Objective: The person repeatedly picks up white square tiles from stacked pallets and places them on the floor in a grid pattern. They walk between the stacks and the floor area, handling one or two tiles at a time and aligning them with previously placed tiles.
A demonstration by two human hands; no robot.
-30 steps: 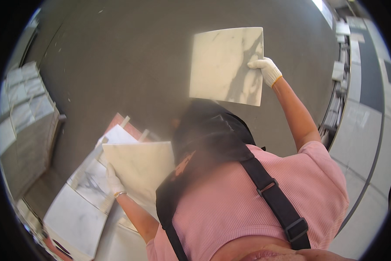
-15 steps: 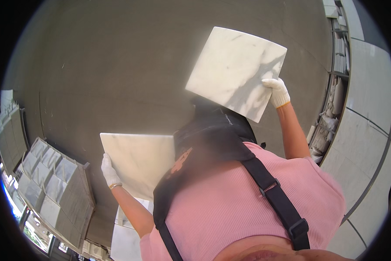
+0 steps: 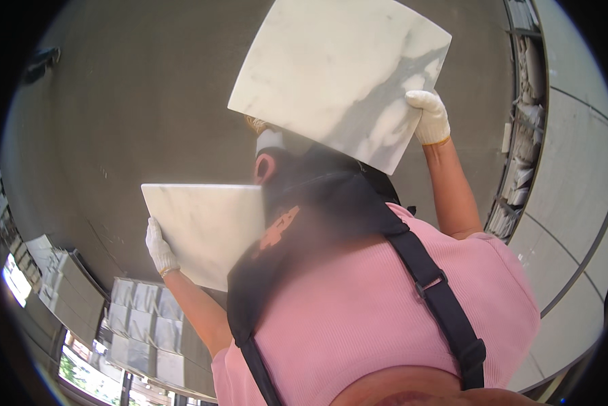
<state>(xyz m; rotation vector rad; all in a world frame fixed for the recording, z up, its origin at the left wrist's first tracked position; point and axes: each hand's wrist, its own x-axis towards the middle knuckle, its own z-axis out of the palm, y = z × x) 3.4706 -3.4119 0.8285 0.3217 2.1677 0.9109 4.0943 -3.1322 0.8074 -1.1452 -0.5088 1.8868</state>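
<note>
My right hand [image 3: 428,116], in a white knit glove, is closed on the right edge of a square white marble-look tile [image 3: 317,68] with grey veins. The thumb lies over its face; the other fingers are hidden beneath. This tile is tilted, out in front of me. At the lower left, my gloved left hand [image 3: 159,247] is closed on the outer edge of a second, paler veined tile [image 3: 206,230]. That tile's inner side meets or passes behind my black apron [image 3: 331,203]; which one, I cannot tell.
Grey floor [image 3: 148,101] spreads ahead. Along the right runs a rack [image 3: 524,149] packed with slabs, beside large pale panels [image 3: 571,155]. Bundled tile stacks [image 3: 141,325] stand at the lower left. Dark items [image 3: 41,64] lie at the far left.
The right-hand tile has come up and nearer, looking larger. The left-hand tile has shifted slightly up and left. The stacks and rack have moved across the view as I moved or turned.
</note>
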